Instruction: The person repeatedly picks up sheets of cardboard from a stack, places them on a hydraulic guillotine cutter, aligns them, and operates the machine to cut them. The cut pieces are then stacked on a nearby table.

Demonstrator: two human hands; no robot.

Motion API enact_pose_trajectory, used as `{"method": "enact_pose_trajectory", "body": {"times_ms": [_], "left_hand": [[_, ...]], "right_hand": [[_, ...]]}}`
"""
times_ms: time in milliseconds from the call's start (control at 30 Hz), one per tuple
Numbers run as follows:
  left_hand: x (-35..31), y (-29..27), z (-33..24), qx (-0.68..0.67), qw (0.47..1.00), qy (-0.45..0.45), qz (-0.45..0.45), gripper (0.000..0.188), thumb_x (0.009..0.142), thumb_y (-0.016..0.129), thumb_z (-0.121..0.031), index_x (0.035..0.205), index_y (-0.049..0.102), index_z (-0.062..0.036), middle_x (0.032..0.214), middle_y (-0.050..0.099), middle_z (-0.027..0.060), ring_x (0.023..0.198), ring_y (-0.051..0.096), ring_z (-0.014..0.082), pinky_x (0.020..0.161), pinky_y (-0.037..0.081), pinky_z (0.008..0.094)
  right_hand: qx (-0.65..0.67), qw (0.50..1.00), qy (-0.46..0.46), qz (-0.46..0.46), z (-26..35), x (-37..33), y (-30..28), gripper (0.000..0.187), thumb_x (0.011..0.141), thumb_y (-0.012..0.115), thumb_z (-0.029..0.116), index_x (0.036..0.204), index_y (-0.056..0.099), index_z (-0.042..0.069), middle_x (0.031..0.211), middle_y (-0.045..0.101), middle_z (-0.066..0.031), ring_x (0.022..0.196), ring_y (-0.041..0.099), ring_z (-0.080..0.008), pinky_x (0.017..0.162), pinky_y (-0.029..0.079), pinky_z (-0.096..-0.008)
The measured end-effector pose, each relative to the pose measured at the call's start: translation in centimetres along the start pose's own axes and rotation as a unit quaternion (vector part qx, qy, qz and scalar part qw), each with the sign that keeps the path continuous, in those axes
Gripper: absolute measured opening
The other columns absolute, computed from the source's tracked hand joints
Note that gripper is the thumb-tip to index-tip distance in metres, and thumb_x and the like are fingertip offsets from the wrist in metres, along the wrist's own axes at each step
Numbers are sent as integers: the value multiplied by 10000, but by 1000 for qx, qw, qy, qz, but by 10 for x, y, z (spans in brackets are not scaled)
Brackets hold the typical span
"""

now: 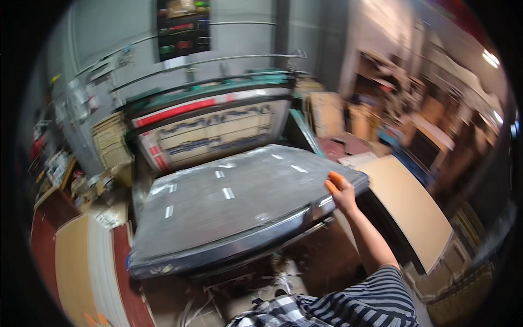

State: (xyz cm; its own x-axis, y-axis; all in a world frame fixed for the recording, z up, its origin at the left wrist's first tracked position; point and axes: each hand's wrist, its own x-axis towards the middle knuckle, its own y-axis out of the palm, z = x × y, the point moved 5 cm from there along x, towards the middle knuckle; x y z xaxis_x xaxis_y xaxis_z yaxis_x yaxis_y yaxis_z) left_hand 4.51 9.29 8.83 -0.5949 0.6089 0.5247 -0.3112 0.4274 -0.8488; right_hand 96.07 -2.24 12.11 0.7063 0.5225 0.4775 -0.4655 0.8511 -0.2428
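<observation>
My right hand (342, 192) is above the near right edge of a wide dark grey tabletop (245, 201). Orange covers sit on its fingertips. Those fingers are held apart with nothing between them, and whether they touch the edge I cannot tell. Several short white strips (227, 193) are scattered over the tabletop, and its rim looks shiny, like clear film. Of my left hand (96, 319), just two blurred orange fingertips show at the lower left, near the long boards; the rest is out of view.
Behind the tabletop leans a raised panel (218, 128) framed with red and white strips. Long boards (73, 256) in tan, white and dark red flank the left side. A tan sheet (411, 207) lies on the right. Stacked panels (327, 114) stand farther back by the grey wall.
</observation>
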Motion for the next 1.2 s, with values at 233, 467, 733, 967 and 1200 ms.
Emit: {"method": "enact_pose_trajectory", "body": {"times_ms": [233,467,733,967,1200], "left_hand": [[-70,-111,-344,-414,817,385,-116,495,935,535,-104,1407,405,-27,1470,382,157,1372,317,326,1132,226,439],[-192,-220,-505,-468,677,565,60,559,861,588,-96,1392,426,-35,1509,329,126,1393,301,319,1136,235,414],[-236,-236,-540,-500,618,596,114,524,850,608,-99,1356,486,-39,1479,388,135,1345,387,314,1107,291,387],[-230,-277,-505,-578,588,565,35,552,824,675,-98,1343,499,-28,1447,416,179,1333,406,328,1103,297,395],[-194,-289,-430,-599,612,470,-214,733,835,696,-256,1424,344,1,1492,313,219,1398,229,449,1132,189,526]], "right_hand": [[-578,676,455,-40,-183,-45,-330,1200,625,770,620,1511,157,90,1563,189,-126,1437,153,-301,1103,187,-610],[-635,688,351,18,-269,-118,-365,1170,577,820,576,1451,253,43,1524,239,-172,1390,261,-338,1060,289,-576],[-364,874,319,-45,-160,-15,-442,350,788,707,258,985,575,1,872,570,-156,827,540,-240,708,451,-383],[-543,838,-12,-54,98,66,-304,156,833,576,44,969,639,0,833,630,-134,728,610,-248,659,483,-353],[-625,717,-235,203,110,22,-82,430,892,543,127,1284,496,-45,1139,590,-223,997,606,-331,899,481,-423]]}}
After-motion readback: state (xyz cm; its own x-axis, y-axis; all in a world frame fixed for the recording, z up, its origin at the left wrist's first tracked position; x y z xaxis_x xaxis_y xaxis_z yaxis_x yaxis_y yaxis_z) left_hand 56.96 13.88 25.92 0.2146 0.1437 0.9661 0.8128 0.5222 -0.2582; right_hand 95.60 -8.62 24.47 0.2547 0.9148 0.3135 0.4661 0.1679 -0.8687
